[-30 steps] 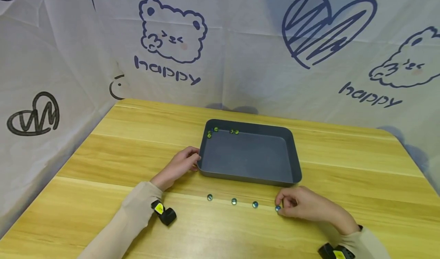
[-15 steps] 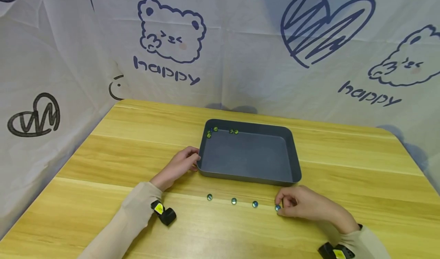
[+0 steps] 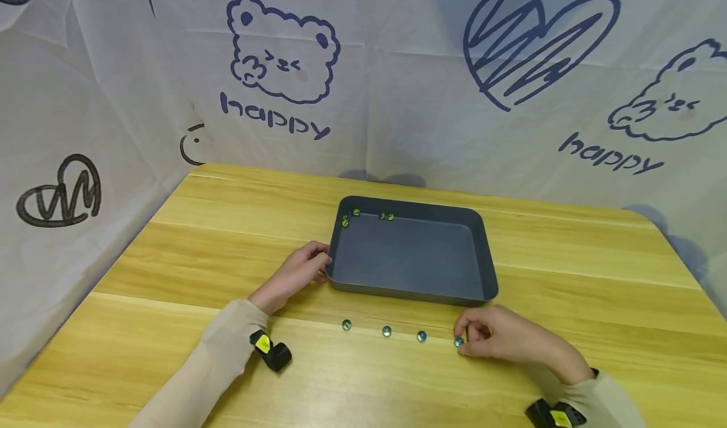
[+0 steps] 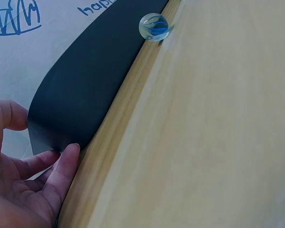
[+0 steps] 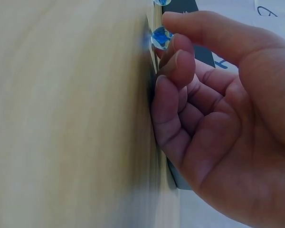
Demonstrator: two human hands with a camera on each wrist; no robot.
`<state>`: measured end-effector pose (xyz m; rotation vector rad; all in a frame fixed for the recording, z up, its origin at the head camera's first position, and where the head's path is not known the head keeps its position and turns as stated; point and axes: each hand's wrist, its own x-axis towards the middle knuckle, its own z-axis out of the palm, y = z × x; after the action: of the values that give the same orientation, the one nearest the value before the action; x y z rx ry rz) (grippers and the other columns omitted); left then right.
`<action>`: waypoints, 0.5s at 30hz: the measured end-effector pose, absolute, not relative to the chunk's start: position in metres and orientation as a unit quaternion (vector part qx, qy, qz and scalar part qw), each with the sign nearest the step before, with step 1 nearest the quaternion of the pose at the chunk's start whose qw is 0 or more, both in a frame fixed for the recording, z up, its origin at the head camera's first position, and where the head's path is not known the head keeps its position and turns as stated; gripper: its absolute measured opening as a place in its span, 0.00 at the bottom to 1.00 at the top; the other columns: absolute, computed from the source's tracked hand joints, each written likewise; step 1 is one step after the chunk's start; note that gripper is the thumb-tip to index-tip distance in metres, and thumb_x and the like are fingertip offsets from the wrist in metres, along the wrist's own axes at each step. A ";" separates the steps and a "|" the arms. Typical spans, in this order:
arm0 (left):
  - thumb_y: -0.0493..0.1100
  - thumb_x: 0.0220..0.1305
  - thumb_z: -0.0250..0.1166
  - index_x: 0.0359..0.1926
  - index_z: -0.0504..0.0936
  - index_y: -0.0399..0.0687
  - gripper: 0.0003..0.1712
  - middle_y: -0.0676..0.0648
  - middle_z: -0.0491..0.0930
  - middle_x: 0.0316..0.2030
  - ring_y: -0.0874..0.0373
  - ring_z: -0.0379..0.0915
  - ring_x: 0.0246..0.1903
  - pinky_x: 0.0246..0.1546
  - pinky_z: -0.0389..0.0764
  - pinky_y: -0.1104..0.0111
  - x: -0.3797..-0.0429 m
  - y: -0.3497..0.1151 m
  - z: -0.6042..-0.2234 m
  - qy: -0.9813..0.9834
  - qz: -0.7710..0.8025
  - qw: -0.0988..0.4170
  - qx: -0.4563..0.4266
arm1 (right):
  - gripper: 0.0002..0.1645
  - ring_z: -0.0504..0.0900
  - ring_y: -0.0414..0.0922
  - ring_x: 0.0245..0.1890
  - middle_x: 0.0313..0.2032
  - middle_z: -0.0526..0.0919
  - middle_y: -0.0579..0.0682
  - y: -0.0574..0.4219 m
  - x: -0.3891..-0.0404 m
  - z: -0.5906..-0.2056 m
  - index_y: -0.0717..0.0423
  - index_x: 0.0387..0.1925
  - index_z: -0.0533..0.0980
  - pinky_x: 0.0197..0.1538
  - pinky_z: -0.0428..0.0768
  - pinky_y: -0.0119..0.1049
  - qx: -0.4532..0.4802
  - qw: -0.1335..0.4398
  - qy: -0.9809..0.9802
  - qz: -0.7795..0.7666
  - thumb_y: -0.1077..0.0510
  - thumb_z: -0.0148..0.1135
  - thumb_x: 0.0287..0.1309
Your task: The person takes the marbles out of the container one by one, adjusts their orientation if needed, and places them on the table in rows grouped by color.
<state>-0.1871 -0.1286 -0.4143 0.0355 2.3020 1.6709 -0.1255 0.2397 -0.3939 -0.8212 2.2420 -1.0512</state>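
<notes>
My left hand (image 3: 292,276) holds the near left corner of a dark grey baking tray (image 3: 409,261). In the left wrist view its fingers (image 4: 66,164) touch the outside of the tray wall. To the right of the tray's front, my right hand (image 3: 502,336) pinches a clear glass marble with blue inside (image 5: 161,37) between thumb and forefinger, low at the table. The other fingers of that hand are curled in. Left of the pinched marble, three more marbles stand in a spaced row: one near (image 3: 421,336), one middle (image 3: 387,331) and one far left (image 3: 346,324).
Several yellow-green marbles (image 3: 345,223) and a blue one lie along the back left of the tray's inside. A white cloth (image 3: 397,118) with drawings hangs behind the wooden table (image 3: 187,238). Both sleeves carry wrist cameras (image 3: 277,356).
</notes>
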 end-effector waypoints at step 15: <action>0.42 0.71 0.49 0.61 0.69 0.32 0.24 0.36 0.73 0.51 0.50 0.74 0.44 0.44 0.79 0.63 -0.187 -0.129 -0.413 0.798 0.584 0.148 0.017 | 0.09 0.65 0.31 0.19 0.21 0.72 0.37 0.239 -0.125 -0.390 0.57 0.40 0.78 0.28 0.72 0.29 -0.305 0.266 0.825 -0.394 0.57 0.65 0.60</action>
<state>-0.1866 -0.1292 -0.4131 0.0498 2.2961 1.6791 -0.1251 0.2391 -0.3902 -0.8226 2.2283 -1.0652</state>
